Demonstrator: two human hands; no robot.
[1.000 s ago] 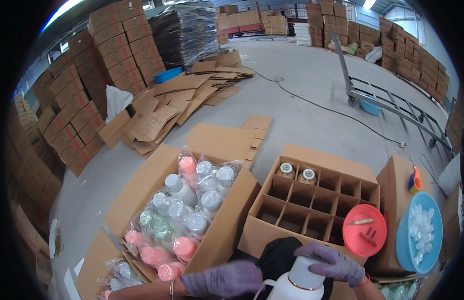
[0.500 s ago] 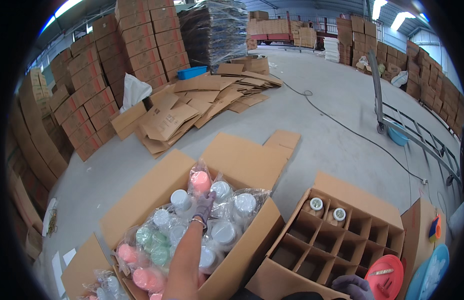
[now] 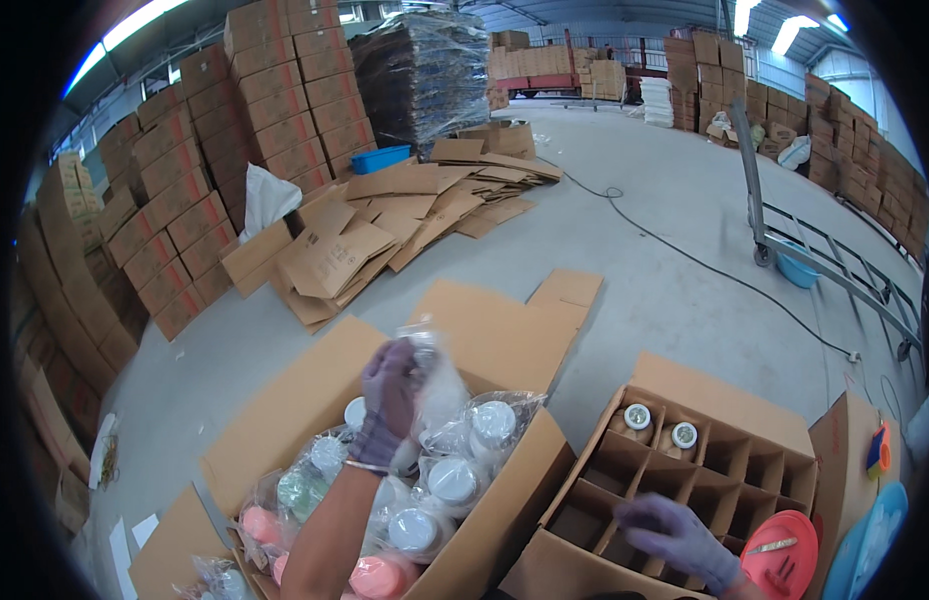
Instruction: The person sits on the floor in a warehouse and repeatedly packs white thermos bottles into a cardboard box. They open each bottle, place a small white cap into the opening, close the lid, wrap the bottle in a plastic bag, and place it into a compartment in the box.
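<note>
My left hand (image 3: 387, 400), in a purple glove, is closed on a bagged bottle (image 3: 441, 385) in clear plastic, blurred by motion. It is raised above a large open carton (image 3: 520, 490) full of plastic-wrapped bottles with white lids (image 3: 453, 480), pink lids (image 3: 377, 577) and a green one (image 3: 301, 492). To the right stands a carton with cardboard dividers (image 3: 625, 482). Two bottles with pale round caps (image 3: 638, 416) sit in its far left cells. My right hand (image 3: 675, 535), gloved too, hovers over the near cells with fingers apart, holding nothing.
A red basin (image 3: 800, 540) with small tools and a blue basin (image 3: 865, 550) stand at the right. Beyond lie flattened cardboard (image 3: 385, 230), a cable (image 3: 705, 265) on the floor and a metal cart (image 3: 835, 260). Stacked cartons (image 3: 175, 240) line the left.
My left hand has risen from among the wrapped bottles, lifting one out. My right hand has moved left and up from beside the red basin to over the divided carton.
</note>
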